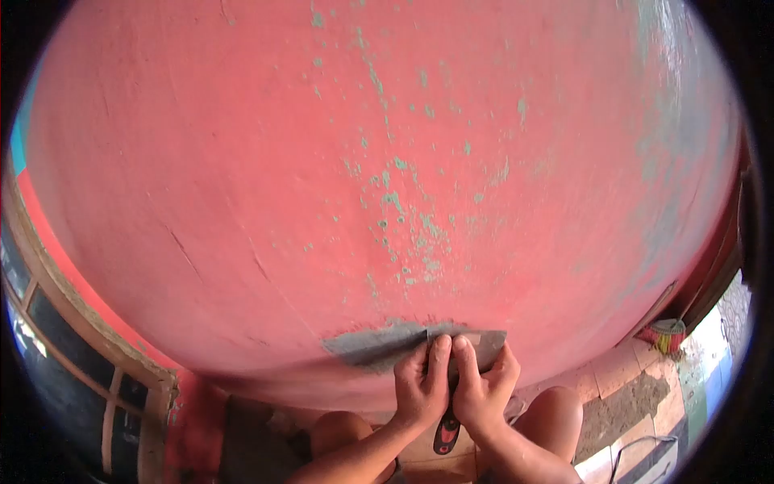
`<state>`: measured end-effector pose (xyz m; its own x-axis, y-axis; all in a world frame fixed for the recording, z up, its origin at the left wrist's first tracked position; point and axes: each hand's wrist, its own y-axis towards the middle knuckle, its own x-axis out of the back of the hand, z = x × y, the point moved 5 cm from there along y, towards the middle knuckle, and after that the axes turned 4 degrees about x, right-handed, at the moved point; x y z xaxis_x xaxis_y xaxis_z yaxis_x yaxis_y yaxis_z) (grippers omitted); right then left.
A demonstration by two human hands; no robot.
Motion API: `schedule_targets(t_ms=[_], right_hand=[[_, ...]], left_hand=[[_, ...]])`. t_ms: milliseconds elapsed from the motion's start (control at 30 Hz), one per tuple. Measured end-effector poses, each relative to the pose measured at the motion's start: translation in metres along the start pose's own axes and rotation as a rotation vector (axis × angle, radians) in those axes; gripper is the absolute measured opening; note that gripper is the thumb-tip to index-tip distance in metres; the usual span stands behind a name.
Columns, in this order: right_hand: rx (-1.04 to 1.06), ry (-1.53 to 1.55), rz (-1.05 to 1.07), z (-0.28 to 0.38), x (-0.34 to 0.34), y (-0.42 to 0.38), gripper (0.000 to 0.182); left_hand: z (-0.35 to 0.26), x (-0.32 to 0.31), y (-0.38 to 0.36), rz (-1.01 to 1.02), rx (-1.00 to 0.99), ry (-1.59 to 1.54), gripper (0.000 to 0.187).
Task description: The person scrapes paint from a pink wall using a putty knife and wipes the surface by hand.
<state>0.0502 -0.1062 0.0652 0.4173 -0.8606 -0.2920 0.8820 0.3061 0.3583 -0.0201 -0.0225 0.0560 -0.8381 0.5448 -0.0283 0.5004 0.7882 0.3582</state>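
Observation:
A pink-red painted wall (pixel 266 161) with green flecks showing through fills most of the head view. Low on it lies a bare grey patch (pixel 367 345). My left hand (pixel 421 387) and my right hand (pixel 484 394) grip one scraper between them, thumbs side by side along it. Its wide metal blade (pixel 490 345) rests at the right end of the grey patch, apparently against the wall. The black and red handle (pixel 446 437) sticks out below my hands. Fingers behind the blade are partly hidden.
My bent knees (pixel 552 419) are close to the wall's foot. To the left is a wood-framed window (pixel 76 339). A broom head (pixel 666 334) with coloured bristles stands at the right, near floor tiles (pixel 617 371) with a rough grey strip (pixel 633 407).

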Motion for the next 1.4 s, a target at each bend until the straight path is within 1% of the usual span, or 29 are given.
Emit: schedule_targets(t_ms=[100, 133, 233, 267, 367, 400, 433, 500, 533, 567, 633, 700, 767, 800, 900, 933, 1033, 1067, 1167, 1267, 1400], right_hand=[[-0.033, 0.050, 0.043, 0.003, -0.005, 0.006, 0.015], [-0.066, 0.028, 0.062, 0.006, -0.005, 0.006, 0.015], [-0.016, 0.021, 0.014, 0.003, -0.001, 0.000, 0.015], [-0.034, 0.047, -0.004, -0.002, -0.001, -0.002, 0.015], [-0.045, 0.085, 0.042, 0.004, -0.008, 0.007, 0.015], [-0.070, 0.031, 0.068, 0.007, -0.007, 0.007, 0.014], [-0.080, 0.018, 0.051, 0.004, -0.005, -0.001, 0.014], [-0.032, 0.005, 0.023, 0.006, -0.004, 0.002, 0.014], [-0.023, 0.017, 0.031, 0.009, -0.005, 0.007, 0.014], [-0.023, 0.026, 0.038, 0.010, -0.006, 0.010, 0.014], [-0.073, 0.037, 0.050, 0.003, -0.005, 0.007, 0.015], [-0.115, 0.072, 0.035, -0.002, -0.003, 0.000, 0.016], [-0.068, 0.071, 0.014, 0.001, -0.004, 0.004, 0.016], [-0.064, 0.047, 0.021, -0.006, -0.001, 0.003, 0.016], [-0.169, 0.057, 0.054, -0.026, 0.003, -0.004, 0.016], [-0.159, 0.063, 0.102, -0.026, 0.000, -0.006, 0.016], [-0.206, 0.136, 0.085, -0.025, -0.003, -0.008, 0.016], [-0.194, 0.165, 0.103, -0.024, -0.004, -0.007, 0.016], [-0.224, 0.213, 0.094, -0.022, -0.007, -0.007, 0.015], [-0.218, 0.193, 0.100, -0.029, -0.011, -0.013, 0.016], [-0.272, 0.176, 0.153, -0.028, -0.013, -0.013, 0.017]], left_hand=[[-0.002, 0.006, 0.006, 0.076, 0.092, -0.013, 0.032], [-0.005, 0.005, 0.004, 0.024, 0.088, -0.008, 0.033], [-0.002, 0.002, -0.002, 0.023, 0.073, -0.057, 0.030], [0.000, 0.001, -0.001, 0.004, 0.040, -0.003, 0.031], [-0.009, 0.006, 0.007, 0.034, 0.075, -0.047, 0.031], [-0.007, 0.008, 0.005, 0.006, 0.087, -0.050, 0.031], [-0.002, 0.010, -0.002, 0.005, 0.107, -0.036, 0.031], [0.000, 0.005, 0.001, 0.009, 0.085, -0.036, 0.031], [-0.009, 0.002, 0.003, 0.002, 0.016, -0.045, 0.031], [-0.015, 0.001, 0.007, 0.019, 0.009, -0.036, 0.031], [-0.013, 0.006, 0.008, 0.050, 0.044, 0.002, 0.031], [0.003, 0.007, -0.004, -0.004, 0.118, -0.005, 0.030], [-0.001, 0.001, 0.000, -0.020, 0.109, -0.067, 0.030], [0.007, 0.003, 0.000, 0.013, 0.093, -0.024, 0.031], [0.023, 0.012, -0.005, 0.081, 0.180, -0.002, 0.032], [0.022, 0.013, -0.010, 0.046, 0.231, -0.083, 0.032], [0.009, 0.016, -0.014, 0.001, 0.168, -0.137, 0.032], [0.022, 0.022, -0.015, 0.028, 0.156, -0.049, 0.031], [0.012, 0.027, -0.010, 0.028, 0.041, 0.166, 0.030], [0.002, 0.025, -0.009, -0.032, -0.002, 0.130, 0.029], [0.008, 0.028, -0.012, -0.050, 0.042, 0.093, 0.029]])
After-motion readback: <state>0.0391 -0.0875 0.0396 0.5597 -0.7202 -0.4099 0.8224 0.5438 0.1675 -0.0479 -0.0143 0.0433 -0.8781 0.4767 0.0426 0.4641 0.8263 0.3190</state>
